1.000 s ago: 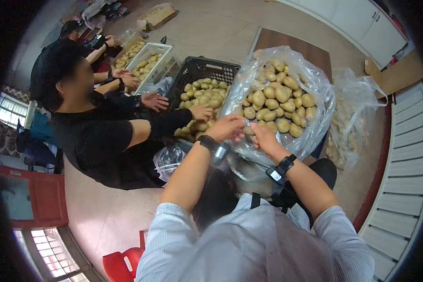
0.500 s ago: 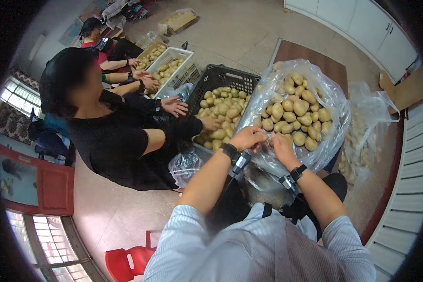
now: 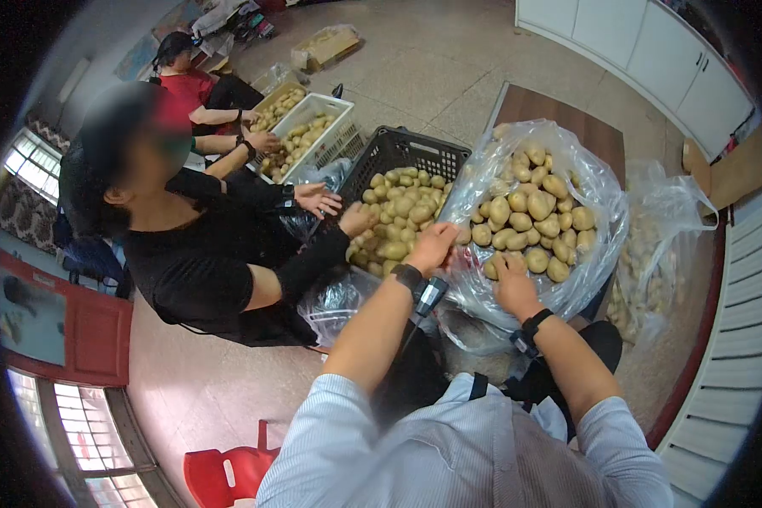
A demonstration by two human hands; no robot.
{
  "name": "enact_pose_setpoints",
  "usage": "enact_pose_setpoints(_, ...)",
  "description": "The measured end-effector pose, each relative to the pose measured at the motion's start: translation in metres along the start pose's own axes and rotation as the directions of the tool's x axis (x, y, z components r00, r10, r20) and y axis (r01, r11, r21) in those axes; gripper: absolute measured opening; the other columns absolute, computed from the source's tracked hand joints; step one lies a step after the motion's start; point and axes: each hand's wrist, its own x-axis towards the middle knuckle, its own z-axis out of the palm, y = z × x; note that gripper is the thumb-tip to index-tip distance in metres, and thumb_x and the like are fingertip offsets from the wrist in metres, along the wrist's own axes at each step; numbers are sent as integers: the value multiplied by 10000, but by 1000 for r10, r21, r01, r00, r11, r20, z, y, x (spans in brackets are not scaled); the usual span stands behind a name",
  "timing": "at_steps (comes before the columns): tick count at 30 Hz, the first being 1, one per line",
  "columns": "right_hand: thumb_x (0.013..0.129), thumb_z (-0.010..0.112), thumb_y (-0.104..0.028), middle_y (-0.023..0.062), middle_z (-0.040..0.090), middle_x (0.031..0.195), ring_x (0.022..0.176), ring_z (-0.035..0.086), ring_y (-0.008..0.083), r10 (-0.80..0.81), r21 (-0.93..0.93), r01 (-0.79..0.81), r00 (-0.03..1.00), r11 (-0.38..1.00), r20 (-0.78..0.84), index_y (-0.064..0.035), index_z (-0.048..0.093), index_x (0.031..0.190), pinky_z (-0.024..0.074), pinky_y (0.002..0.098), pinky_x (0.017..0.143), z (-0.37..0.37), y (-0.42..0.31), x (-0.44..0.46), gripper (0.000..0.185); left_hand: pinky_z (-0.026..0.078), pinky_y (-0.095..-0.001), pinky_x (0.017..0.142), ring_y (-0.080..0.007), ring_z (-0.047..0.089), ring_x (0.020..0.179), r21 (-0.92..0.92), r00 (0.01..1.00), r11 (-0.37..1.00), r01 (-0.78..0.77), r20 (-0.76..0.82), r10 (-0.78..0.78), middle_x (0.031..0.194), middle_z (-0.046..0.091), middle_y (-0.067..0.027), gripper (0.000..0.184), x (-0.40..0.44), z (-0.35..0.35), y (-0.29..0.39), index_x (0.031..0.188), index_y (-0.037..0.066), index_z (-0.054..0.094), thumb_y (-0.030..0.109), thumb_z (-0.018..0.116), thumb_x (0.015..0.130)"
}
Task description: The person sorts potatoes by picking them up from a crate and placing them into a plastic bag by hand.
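Note:
A clear plastic bag (image 3: 597, 254) lies spread open with a heap of potatoes (image 3: 538, 203) in it. My left hand (image 3: 434, 247) is at the bag's left edge, its fingers closed round a potato (image 3: 461, 234). At the near edge of the heap, my right hand (image 3: 514, 284) reaches down with its fingertips on or beside a potato (image 3: 492, 269); whether it grips it is unclear. Left of the bag stands a black crate (image 3: 415, 144) of potatoes, near my left hand.
A co-worker in black (image 3: 190, 279) sits at the left, hands over the black crate. Beyond are a white crate (image 3: 340, 127), more workers and a cardboard box (image 3: 326, 46). A second potato bag (image 3: 652, 245) is at the right, a red chair (image 3: 229, 474) at lower left.
My hands, together half a second ago, have moved apart: the left to the bag's left edge, the right to the heap. The co-worker's near hand has shifted over the black crate.

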Motion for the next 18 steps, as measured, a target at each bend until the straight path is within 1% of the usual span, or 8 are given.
enact_pose_setpoints(2,781,615,-137,148,424,1342,979,609,377,-23,1,23,1000,1000,5,-93,442,1272,524,479,773,0,1,-1,522,466,-307,389,-134,501,449,-50,999,999,1,-51,-4,633,520,-38,229,2,-3,-3,992,53,560,270,499,951)
enact_pose_setpoints(4,793,610,-152,120,465,1279,953,608,372,-51,14,50,997,999,55,-98,485,1173,522,477,744,-11,-7,-3,404,483,-322,402,-152,522,472,-365,990,931,-22,-139,-31,693,542,-51,237,8,-12,-13,1042,57,551,271,513,945)
enact_pose_setpoints(6,797,606,-148,110,483,1242,931,611,367,-86,-16,87,994,996,73,-100,496,1136,520,476,729,-13,-7,-5,360,527,-339,446,-177,552,512,-325,974,946,-3,-214,-70,768,562,-70,246,10,-25,-23,1094,66,536,256,519,939)
enact_pose_setpoints(9,801,604,-140,96,510,1193,895,617,353,-153,-77,157,987,985,57,-105,513,1091,518,469,712,-2,3,-10,306,579,-403,597,-219,596,742,-380,980,924,41,-165,-111,910,568,-114,286,20,-47,-41,1193,71,500,193,534,936)
enact_pose_setpoints(12,795,617,-134,86,527,1166,883,622,327,-153,-131,156,988,979,29,-106,517,1078,522,447,702,-7,-4,-16,301,582,-400,607,-227,597,741,-463,964,886,-8,-240,-117,923,567,-127,298,20,-59,-46,1219,73,489,155,514,934)
enact_pose_setpoints(16,773,635,-131,94,527,1186,909,617,315,-136,-164,137,991,977,14,-108,512,1082,529,441,700,-10,-6,-18,333,600,-375,620,-289,630,814,-502,939,864,18,-289,-188,1090,520,-154,310,20,-76,-44,1240,42,467,89,444,935)
enact_pose_setpoints(17,767,638,-129,99,527,1192,913,616,314,-119,-178,120,993,977,15,-114,512,1082,532,441,699,-9,-7,-19,339,552,-409,707,-310,625,730,-523,943,851,-41,-302,-140,824,605,-130,131,49,-92,-76,962,71,615,176,595,886)
enact_pose_setpoints(18,767,638,-129,99,527,1192,913,616,314,-112,-180,113,994,977,16,-114,512,1082,532,441,699,-8,-6,-20,339,552,-409,707,-310,625,730,-524,945,851,-35,-296,-143,824,605,-130,131,70,-109,-107,962,71,615,176,595,886)
